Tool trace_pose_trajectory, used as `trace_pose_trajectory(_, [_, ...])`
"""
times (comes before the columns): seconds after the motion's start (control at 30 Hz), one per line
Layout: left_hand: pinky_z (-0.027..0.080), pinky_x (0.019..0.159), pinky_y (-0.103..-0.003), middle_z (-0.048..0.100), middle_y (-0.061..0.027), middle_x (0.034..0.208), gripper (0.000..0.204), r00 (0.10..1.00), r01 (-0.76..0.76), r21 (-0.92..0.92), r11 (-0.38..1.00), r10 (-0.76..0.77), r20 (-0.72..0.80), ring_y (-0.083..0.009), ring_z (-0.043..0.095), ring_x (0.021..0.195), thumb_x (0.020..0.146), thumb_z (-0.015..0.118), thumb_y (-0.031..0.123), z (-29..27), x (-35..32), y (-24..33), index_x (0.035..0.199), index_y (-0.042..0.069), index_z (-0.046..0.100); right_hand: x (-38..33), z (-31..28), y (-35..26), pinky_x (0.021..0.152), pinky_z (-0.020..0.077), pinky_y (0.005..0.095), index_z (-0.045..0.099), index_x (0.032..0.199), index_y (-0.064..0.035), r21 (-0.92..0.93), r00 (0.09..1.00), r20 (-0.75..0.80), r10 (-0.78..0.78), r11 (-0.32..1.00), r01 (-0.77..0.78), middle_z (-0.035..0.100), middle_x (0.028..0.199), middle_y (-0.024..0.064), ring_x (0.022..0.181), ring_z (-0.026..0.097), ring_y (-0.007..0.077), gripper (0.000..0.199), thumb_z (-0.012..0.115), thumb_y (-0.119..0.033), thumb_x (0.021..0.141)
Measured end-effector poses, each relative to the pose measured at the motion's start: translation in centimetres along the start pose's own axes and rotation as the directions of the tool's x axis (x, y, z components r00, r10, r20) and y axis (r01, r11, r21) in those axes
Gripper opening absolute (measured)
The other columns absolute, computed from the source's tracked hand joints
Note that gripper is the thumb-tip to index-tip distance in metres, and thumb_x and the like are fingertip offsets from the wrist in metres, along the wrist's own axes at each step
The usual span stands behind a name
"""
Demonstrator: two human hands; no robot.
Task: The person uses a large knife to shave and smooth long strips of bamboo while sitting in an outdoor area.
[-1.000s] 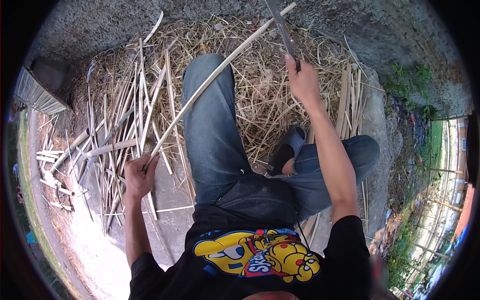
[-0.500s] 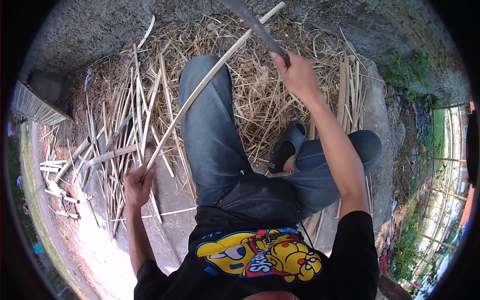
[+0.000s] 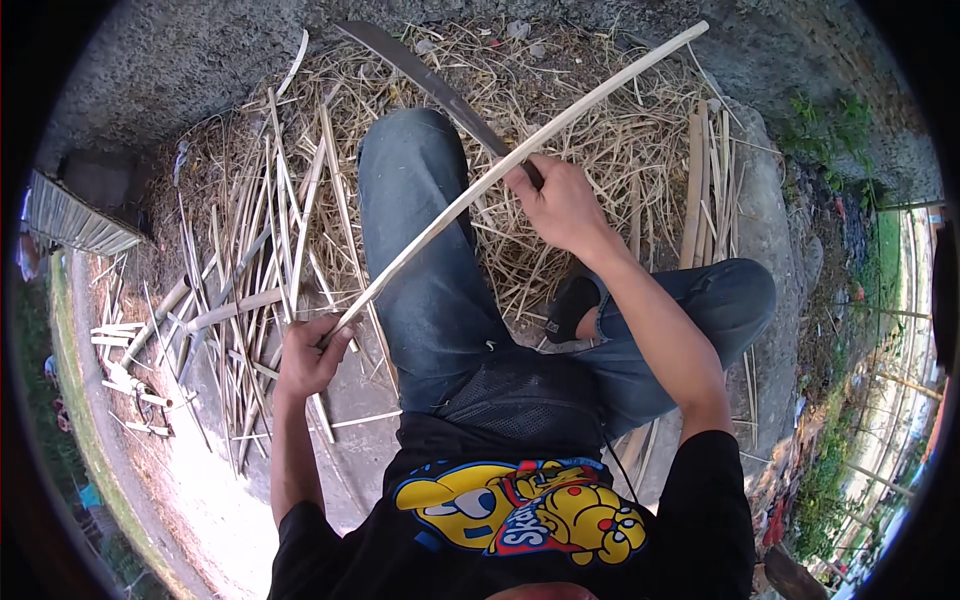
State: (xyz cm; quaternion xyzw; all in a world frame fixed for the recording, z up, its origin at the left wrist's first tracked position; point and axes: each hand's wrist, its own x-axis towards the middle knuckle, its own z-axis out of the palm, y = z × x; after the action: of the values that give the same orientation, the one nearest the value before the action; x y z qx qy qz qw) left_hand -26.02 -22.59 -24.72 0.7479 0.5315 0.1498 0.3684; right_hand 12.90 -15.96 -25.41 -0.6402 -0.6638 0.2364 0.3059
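Note:
A long pale bamboo strip [image 3: 440, 222] runs slantwise over my bent left leg, from low left to the far right. Its near end is gripped in my left hand [image 3: 310, 352], fingers closed round it. My right hand [image 3: 560, 203] is closed on the handle of a machete [image 3: 420, 78], whose dark blade points to the far left. Near my right hand the strip passes across the machete; whether the blade's edge touches it I cannot tell.
Bamboo shavings [image 3: 520, 255] cover the ground before me. A pile of split bamboo strips [image 3: 240, 330] lies to my left, with more bamboo strips [image 3: 705, 190] at the right. A rough wall [image 3: 230, 60] rises beyond, and a slatted panel [image 3: 80, 212] stands far left.
The machete has come down and swung left, my right hand moving nearer and leftward. My left hand has shifted slightly right, and the strip's far end has moved right.

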Motion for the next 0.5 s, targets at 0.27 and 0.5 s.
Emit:
trace_pose_trajectory(0.27, [0.037,0.049,-0.027,0.051,0.0024,0.058,0.027,0.991,0.133,-0.240,0.962,-0.133,0.017,-0.0055,0.047,0.054,0.103,0.060,0.022,0.6,-1.2,-2.2,0.104,-0.001,0.074,-0.1,-3.2,3.0,0.047,0.0442,0.0338,0.057,0.079,-0.0030,0.606,0.839,0.211,0.501,0.607,-0.514,0.054,0.060,0.0041,0.050,0.054,0.0152,0.062,0.048,-0.061,0.101])
trace_pose_trajectory(0.5, [0.032,0.050,-0.026,0.048,0.0033,0.060,0.033,0.991,0.134,-0.224,0.965,-0.131,0.027,-0.0053,0.041,0.055,0.105,0.056,0.026,0.5,-1.1,-2.2,0.102,-0.002,0.073,-1.0,-1.0,1.3,0.042,0.0415,0.0303,0.051,0.079,-0.0058,0.871,0.850,-0.052,0.524,0.440,-0.218,0.049,0.059,0.0025,0.044,0.048,0.0111,0.062,0.040,-0.062,0.104])
